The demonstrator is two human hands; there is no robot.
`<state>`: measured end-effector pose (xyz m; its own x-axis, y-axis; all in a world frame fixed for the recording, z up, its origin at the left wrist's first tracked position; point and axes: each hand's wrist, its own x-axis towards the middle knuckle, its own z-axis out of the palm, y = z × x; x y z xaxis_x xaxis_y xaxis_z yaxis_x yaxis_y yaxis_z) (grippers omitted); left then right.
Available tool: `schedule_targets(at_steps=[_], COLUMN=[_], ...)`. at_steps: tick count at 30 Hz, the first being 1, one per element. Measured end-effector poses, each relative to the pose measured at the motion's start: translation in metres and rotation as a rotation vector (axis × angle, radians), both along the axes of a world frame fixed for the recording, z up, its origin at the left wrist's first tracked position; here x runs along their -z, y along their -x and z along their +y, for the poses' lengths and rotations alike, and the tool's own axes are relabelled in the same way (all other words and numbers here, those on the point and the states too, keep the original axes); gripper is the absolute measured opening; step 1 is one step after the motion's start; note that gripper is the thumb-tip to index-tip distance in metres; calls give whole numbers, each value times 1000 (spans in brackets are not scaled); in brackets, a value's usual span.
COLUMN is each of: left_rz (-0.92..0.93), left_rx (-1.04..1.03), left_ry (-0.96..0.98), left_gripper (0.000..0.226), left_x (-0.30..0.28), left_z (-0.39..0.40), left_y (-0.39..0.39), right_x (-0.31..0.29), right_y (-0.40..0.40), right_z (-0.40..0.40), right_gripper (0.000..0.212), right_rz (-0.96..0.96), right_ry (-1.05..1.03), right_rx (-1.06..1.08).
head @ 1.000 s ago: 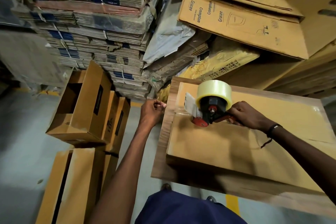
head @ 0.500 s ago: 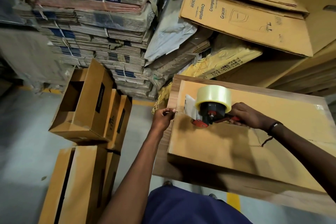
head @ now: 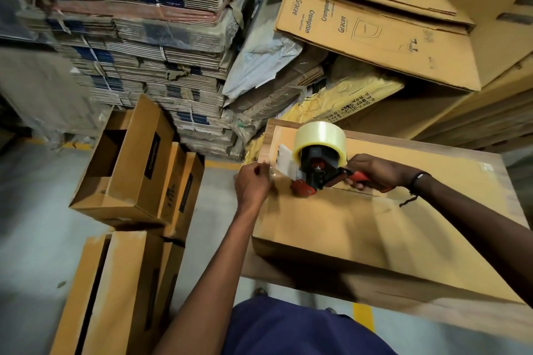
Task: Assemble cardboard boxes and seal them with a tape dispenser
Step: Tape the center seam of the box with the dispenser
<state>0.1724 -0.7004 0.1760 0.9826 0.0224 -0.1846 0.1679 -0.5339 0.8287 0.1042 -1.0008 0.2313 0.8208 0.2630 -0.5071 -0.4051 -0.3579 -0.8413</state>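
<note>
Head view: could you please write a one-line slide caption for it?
Right hand holds tape dispenser on cardboard box; left hand pinches the tape end.

I have one view only, from the camera on the person's head, wide-angle, looking forward and steeply down. It sits close over the work: the box (head: 360, 228) on the table (head: 476, 317) fills the lower right, and both forearms run in from the bottom edge to the left hand (head: 252, 184) and right hand (head: 375, 171) near centre. The person's own torso shows at the bottom. Further off, the view takes in the floor (head: 31, 210) at left and the stacks (head: 138, 37) of flat cardboard across the top, bowed at the edges by the lens. There is no second view to overlap with it.
</note>
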Motion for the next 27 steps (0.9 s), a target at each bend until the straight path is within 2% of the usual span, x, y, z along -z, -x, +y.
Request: schedule_targets(at_steps=[4, 7, 13, 17, 21, 24, 27], left_rz=[-90, -138, -177, -193, -152, -166, -252], left_rx=[-108, -109, -104, -113, -135, -156, -103], left_ry=[-192, -272, -230, -237, -265, -285, -394], left_gripper=[17, 17, 34, 36, 33, 36, 44], left_x=[-6, -6, -11, -6, -6, -9, -13], left_z=[-20, -19, -27, -29, -32, -37, -49], left_y=[18, 23, 29, 31, 29, 32, 35], right_x=[-2, -2, 2, -1, -1, -1, -1], right_y=[0, 4, 22, 43, 71, 89, 99], right_z=[2, 2, -19, -56, -100, -124, -131], right_gripper=[54, 55, 83, 72, 83, 81, 83], right_rz=[-58, -91, -155, -157, -112, -74, -78], right_ry=[100, 112, 99, 92, 60, 6, 20], right_rx=[-32, -38, -27, -20, 8, 11, 11])
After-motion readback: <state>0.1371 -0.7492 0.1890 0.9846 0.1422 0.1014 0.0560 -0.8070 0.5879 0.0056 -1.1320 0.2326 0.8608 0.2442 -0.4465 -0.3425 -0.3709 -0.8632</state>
